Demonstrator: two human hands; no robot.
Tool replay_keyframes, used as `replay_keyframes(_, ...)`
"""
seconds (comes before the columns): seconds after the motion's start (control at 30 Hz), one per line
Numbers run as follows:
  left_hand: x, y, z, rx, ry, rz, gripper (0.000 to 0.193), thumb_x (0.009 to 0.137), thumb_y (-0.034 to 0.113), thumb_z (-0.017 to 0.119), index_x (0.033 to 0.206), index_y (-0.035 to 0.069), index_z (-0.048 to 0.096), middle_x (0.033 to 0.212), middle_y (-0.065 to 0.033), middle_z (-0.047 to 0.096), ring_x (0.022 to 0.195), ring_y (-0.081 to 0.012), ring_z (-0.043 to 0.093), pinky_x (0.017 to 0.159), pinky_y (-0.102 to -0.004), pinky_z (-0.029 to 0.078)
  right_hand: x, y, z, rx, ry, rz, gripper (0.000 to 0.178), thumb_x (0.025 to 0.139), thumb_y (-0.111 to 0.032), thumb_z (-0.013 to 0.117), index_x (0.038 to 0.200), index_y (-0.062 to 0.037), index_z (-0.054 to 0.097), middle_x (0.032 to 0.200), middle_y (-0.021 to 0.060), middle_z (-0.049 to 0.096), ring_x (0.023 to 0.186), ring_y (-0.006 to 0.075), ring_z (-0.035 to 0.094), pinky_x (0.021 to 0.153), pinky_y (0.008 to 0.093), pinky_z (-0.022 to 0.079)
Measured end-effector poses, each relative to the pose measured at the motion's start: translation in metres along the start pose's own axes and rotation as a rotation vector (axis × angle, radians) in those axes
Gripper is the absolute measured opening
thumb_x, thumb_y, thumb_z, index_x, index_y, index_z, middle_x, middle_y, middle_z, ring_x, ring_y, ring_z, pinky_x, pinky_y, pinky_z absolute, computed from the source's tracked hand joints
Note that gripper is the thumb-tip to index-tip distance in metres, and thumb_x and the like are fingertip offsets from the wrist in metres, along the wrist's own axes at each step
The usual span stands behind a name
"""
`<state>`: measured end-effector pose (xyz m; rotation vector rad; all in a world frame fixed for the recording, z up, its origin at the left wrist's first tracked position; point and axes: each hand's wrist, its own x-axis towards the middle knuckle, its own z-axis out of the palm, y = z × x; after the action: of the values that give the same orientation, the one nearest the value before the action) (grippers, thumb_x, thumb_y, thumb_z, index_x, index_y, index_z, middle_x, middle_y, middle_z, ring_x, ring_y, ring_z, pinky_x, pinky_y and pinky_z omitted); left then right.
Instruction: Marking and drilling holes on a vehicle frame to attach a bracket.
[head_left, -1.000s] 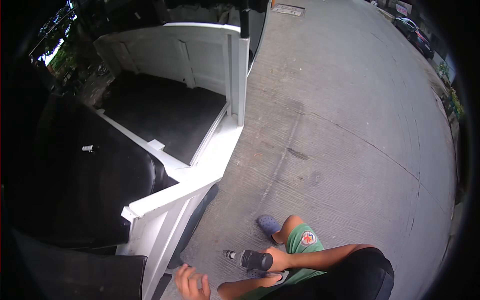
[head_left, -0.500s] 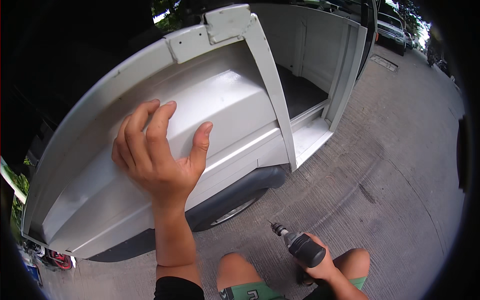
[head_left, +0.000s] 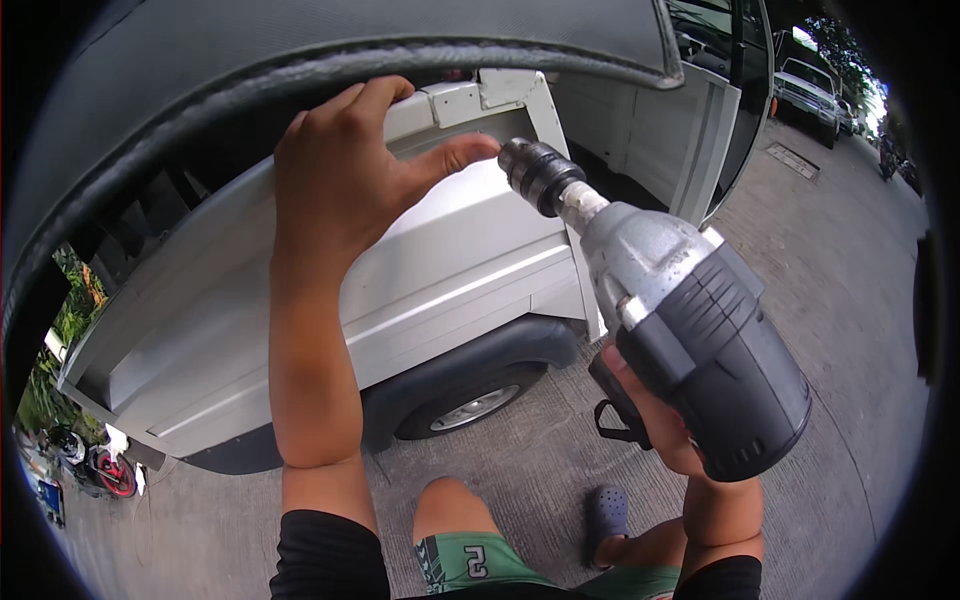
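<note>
My right hand grips a drill with a grey metal housing and black body. The tool is raised, its chuck pointing up and left; no bit can be made out. Beside the chuck, almost in line with it, is the outstretched thumb of my left hand. The left fingers are bent at the top edge of the white vehicle side panel, thumb spread apart from them. Whether they touch the edge cannot be told. White brackets sit on the panel's upper corner, behind the thumb and chuck.
A black padded cover with a stitched edge hangs over the panel. Below the panel is a wheel under a dark fender. A door stands ajar at right. A parked vehicle and a red-wheeled motorcycle are farther off.
The drill has come up from beside my knees to the panel's top corner. My left hand has moved up toward the top edge, and the black cover has come into view.
</note>
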<state>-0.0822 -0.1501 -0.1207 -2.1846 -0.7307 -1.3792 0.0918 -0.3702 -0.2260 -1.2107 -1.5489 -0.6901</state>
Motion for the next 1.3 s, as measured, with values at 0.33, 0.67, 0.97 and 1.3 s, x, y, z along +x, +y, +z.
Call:
replay_keyframes(0.33, -0.005, -0.010, 0.022, 0.166, 0.299, 0.138, 0.075, 0.069, 0.074, 0.083, 0.107, 0.010, 0.075, 0.095, -0.0098, 0.078, 0.089, -0.0326, 0.075, 0.086, -0.0409, 0.057, -0.002, 0.019, 0.005, 0.017, -0.286, 0.055, 0.034, 0.094, -0.008, 0.074, 0.128, -0.0110, 0.073, 0.122, 0.0082, 0.072, 0.108, 0.0238, 0.070, 0.096, 0.0357, 0.053)
replay_keyframes(0.67, -0.006, -0.012, 0.029, 0.202, 0.314, 0.127, 0.064, 0.075, 0.068, 0.082, 0.106, 0.013, 0.077, 0.091, -0.0064, 0.078, 0.085, -0.0283, 0.075, 0.082, -0.0391, 0.057, 0.004, 0.024, 0.019, 0.045, -0.235, 0.033, 0.032, 0.095, -0.005, 0.072, 0.125, -0.0142, 0.079, 0.123, 0.0069, 0.073, 0.109, 0.0258, 0.070, 0.097, 0.0359, 0.051)
replay_keyframes(0.97, -0.005, -0.013, 0.031, 0.231, 0.290, 0.128, 0.059, 0.078, 0.065, 0.081, 0.104, 0.013, 0.076, 0.091, -0.0059, 0.078, 0.084, -0.0271, 0.075, 0.080, -0.0379, 0.057, 0.013, 0.018, 0.025, 0.209, -0.177, 0.115, 0.031, 0.093, -0.003, 0.075, 0.122, -0.0110, 0.079, 0.115, 0.0059, 0.075, 0.102, 0.0252, 0.072, 0.092, 0.0359, 0.053)
replay_keyframes(1.3, -0.004, -0.014, 0.030, 0.224, 0.323, 0.183, 0.055, 0.079, 0.060, 0.083, 0.103, 0.010, 0.080, 0.089, -0.0090, 0.078, 0.080, -0.0289, 0.075, 0.075, -0.0382, 0.059, 0.010, 0.020, 0.019, 0.143, -0.280, 0.112, 0.034, 0.096, -0.007, 0.070, 0.128, -0.0150, 0.077, 0.125, 0.0046, 0.072, 0.109, 0.0244, 0.070, 0.100, 0.0353, 0.049)
